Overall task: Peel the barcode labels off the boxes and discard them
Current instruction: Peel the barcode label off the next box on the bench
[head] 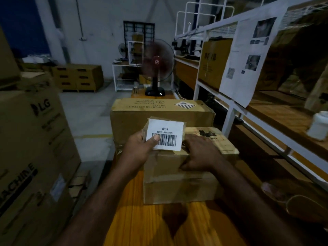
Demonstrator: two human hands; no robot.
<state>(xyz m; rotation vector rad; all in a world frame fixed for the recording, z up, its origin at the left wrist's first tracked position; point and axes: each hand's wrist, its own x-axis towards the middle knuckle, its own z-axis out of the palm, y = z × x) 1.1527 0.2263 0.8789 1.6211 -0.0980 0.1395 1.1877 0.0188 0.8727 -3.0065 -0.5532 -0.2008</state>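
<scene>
Biggest stuff first: the tall printed brown cardboard cartons (32, 139) are stacked off to the left of my grip, and the white metal shelving rack (229, 110) runs along the right. Straight past my fingers sits the long brown cardboard box with battery warnings (159, 112).

Under my right hand (198, 153) is the small plain brown cardboard box (177, 181), sitting on the orange wooden tabletop (134, 210). That hand is planted on top with the thumb hooked down over the front face, basically to keep the box from sliding while I pull.

My left hand (140, 151) has the white square barcode label (166, 133) pinched, thumb on the printed side, fingers behind. It's tipped up above the box's top, just left of my right hand. It looks peeled free to me, but its bottom edge overlaps the box, so I can't swear a corner isn't stuck. No bin in sight, so tossing it means looking around.
</scene>
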